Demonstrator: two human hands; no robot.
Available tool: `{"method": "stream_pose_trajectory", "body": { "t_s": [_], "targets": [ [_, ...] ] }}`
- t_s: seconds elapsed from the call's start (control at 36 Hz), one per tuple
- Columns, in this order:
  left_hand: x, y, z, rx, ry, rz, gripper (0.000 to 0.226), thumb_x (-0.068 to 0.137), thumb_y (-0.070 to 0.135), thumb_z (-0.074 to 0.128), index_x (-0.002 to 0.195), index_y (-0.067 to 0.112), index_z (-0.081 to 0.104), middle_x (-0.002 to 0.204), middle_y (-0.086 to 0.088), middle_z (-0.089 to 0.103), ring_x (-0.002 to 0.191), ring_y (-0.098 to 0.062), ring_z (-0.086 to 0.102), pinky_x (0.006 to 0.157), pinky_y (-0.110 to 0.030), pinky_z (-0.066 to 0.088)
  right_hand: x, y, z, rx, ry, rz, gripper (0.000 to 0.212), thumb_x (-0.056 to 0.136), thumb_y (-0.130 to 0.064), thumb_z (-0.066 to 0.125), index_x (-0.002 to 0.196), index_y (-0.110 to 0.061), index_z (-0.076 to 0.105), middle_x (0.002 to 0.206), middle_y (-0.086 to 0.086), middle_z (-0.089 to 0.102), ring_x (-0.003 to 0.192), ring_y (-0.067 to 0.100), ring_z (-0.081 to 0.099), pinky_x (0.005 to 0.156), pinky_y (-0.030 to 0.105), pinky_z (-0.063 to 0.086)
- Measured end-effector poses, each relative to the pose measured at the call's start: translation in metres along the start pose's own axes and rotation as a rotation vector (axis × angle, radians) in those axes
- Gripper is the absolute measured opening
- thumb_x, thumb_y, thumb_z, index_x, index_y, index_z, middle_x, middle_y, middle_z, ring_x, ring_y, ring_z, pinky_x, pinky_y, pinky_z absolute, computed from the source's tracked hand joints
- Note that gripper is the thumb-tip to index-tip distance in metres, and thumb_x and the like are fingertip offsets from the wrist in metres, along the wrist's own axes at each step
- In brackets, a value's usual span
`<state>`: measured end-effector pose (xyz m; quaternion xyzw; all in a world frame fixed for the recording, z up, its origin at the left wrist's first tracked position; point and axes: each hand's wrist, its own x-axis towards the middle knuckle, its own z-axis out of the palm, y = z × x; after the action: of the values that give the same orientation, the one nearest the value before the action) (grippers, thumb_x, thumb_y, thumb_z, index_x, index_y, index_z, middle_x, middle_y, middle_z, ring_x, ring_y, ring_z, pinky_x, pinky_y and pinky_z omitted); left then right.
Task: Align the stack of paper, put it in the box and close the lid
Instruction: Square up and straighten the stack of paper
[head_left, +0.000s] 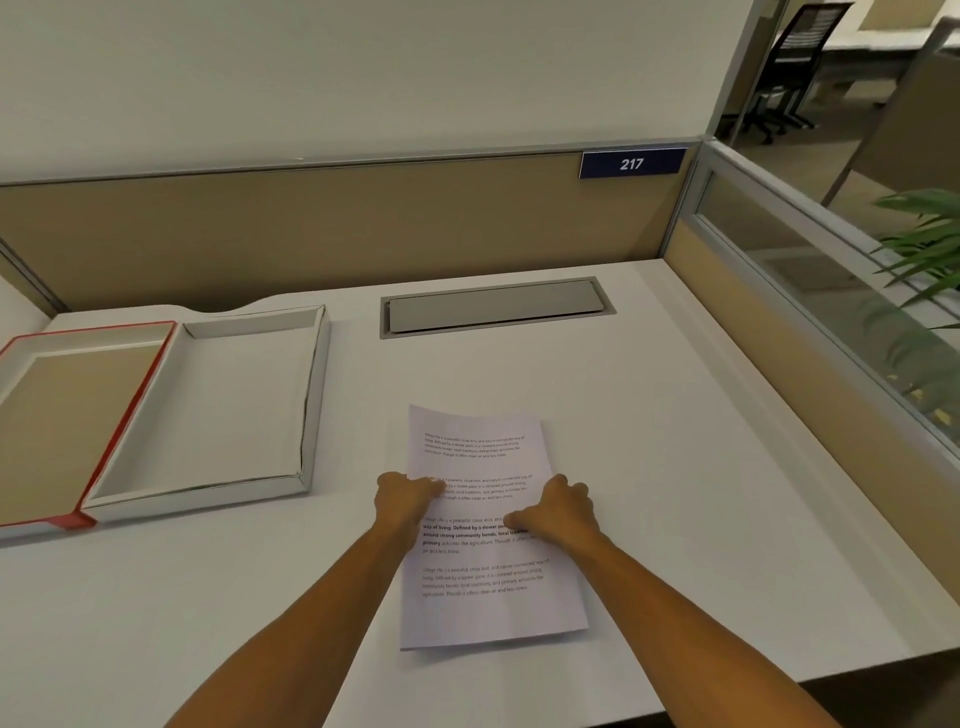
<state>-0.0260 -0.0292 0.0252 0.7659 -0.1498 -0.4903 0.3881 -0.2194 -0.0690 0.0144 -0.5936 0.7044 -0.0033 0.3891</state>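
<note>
A stack of paper (483, 525) lies on the white desk (675, 467) a little right of the frame's centre, printed side up with four blocks of text, its long edges running from the lower middle of the frame toward the centre. The sheets look nearly squared, though a sliver of a lower sheet shows along the bottom edge.

The left hand (408, 499) sits at the stack's left edge about halfway up, fingers curled and pinching the edge, thumb on top of the page. The right hand (563, 512) is at the right edge at about the same height, fingers bent around the edge and thumb pressed on the printed face (how far the fingers reach under the sheets cannot be told). Both forearms come in from the bottom of the frame.

At the left of the frame, well apart from the paper, the box (218, 405) stands open and bare inside, white-walled. Its lid (67, 415), red-rimmed with a tan inside, lies face up touching the box's left side, partly cut off by the frame's left edge
</note>
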Motion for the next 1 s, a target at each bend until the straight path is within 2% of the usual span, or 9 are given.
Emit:
{"method": "stream_pose_trajectory", "body": {
  "t_s": [0.11, 0.25, 0.44, 0.64, 0.72, 0.81, 0.86, 0.92, 1.0],
  "targets": [
    [0.000, -0.010, -0.003, -0.024, 0.023, 0.061, 0.046, 0.078, 0.006, 0.078, 0.119, -0.001, 0.058, 0.104, -0.018, 0.072, 0.082, -0.036, 0.073, 0.075, -0.052, 0.062, 0.001, 0.001, 0.000, -0.002, 0.002, -0.006, 0.096, 0.064, -0.053, 0.086, 0.136, -0.008, 0.041, 0.134, 0.016, 0.044, 0.124, 0.032, 0.049, 0.101, 0.041, 0.051],
    [0.001, -0.017, -0.012, -0.099, -0.063, 0.084, 0.028, 0.078, 0.006, 0.080, 0.103, 0.002, 0.070, 0.093, -0.016, 0.076, 0.075, -0.033, 0.076, 0.066, -0.047, 0.063, 0.002, 0.002, 0.001, 0.016, 0.007, -0.008, 0.099, 0.062, -0.054, 0.087, 0.136, -0.007, 0.040, 0.135, 0.015, 0.043, 0.126, 0.032, 0.048, 0.102, 0.041, 0.050],
    [-0.004, -0.009, -0.011, -0.039, -0.169, 0.162, 0.036, 0.087, 0.017, 0.073, 0.113, 0.012, 0.049, 0.105, -0.011, 0.069, 0.083, -0.028, 0.073, 0.056, -0.036, 0.060, 0.002, 0.005, 0.002, 0.064, 0.015, -0.016, 0.104, 0.062, -0.052, 0.089, 0.139, -0.004, 0.037, 0.137, 0.015, 0.041, 0.128, 0.032, 0.046, 0.105, 0.042, 0.047],
    [-0.008, -0.016, -0.005, 0.097, -0.077, 0.286, 0.031, 0.091, 0.023, 0.066, 0.112, 0.016, 0.044, 0.106, -0.007, 0.066, 0.082, -0.024, 0.073, 0.055, -0.030, 0.059, 0.000, 0.007, 0.005, 0.073, -0.016, -0.022, 0.104, 0.063, -0.049, 0.089, 0.140, -0.004, 0.036, 0.138, 0.015, 0.040, 0.129, 0.032, 0.044, 0.106, 0.042, 0.047],
    [-0.019, -0.010, -0.007, 0.059, -0.082, 0.383, 0.029, 0.091, 0.025, 0.067, 0.109, 0.021, 0.045, 0.104, -0.005, 0.067, 0.075, -0.022, 0.075, 0.054, -0.031, 0.061, -0.003, 0.006, -0.007, 0.138, -0.009, -0.058, 0.106, 0.062, -0.050, 0.089, 0.142, -0.008, 0.033, 0.140, 0.013, 0.039, 0.131, 0.031, 0.043, 0.108, 0.044, 0.046],
    [-0.029, -0.009, -0.012, 0.034, -0.105, 0.444, 0.026, 0.090, 0.027, 0.068, 0.103, 0.030, 0.046, 0.103, -0.001, 0.068, 0.070, -0.020, 0.076, 0.053, -0.031, 0.061, 0.000, 0.010, -0.017, 0.321, -0.110, -0.108, 0.118, 0.056, -0.058, 0.090, 0.146, -0.014, 0.028, 0.143, 0.007, 0.039, 0.132, 0.027, 0.046, 0.108, 0.044, 0.046],
    [-0.036, -0.012, -0.018, 0.002, -0.137, 0.486, 0.027, 0.090, 0.027, 0.069, 0.106, 0.030, 0.047, 0.105, -0.002, 0.068, 0.075, -0.021, 0.077, 0.057, -0.036, 0.063, 0.001, 0.014, -0.025, 0.533, -0.159, -0.154, 0.125, 0.051, -0.062, 0.091, 0.147, -0.016, 0.025, 0.142, 0.003, 0.046, 0.126, 0.021, 0.054, 0.103, 0.039, 0.051],
    [-0.043, -0.010, -0.024, -0.053, -0.171, 0.530, 0.030, 0.089, 0.026, 0.069, 0.110, 0.030, 0.049, 0.108, -0.003, 0.068, 0.079, -0.023, 0.077, 0.060, -0.041, 0.063, 0.001, 0.014, -0.038, 0.706, -0.169, -0.224, 0.121, 0.052, -0.057, 0.091, 0.145, -0.018, 0.026, 0.129, -0.002, 0.057, 0.111, 0.014, 0.064, 0.085, 0.028, 0.058],
    [-0.054, -0.004, -0.032, -0.139, -0.207, 0.585, 0.034, 0.086, 0.026, 0.071, 0.113, 0.037, 0.052, 0.111, -0.001, 0.069, 0.084, -0.025, 0.076, 0.062, -0.044, 0.063, -0.001, 0.011, -0.055, 0.912, -0.203, -0.323, 0.101, 0.061, -0.043, 0.094, 0.141, -0.023, 0.035, 0.123, 0.004, 0.067, 0.103, 0.021, 0.073, 0.080, 0.035, 0.063]
  ]
}}
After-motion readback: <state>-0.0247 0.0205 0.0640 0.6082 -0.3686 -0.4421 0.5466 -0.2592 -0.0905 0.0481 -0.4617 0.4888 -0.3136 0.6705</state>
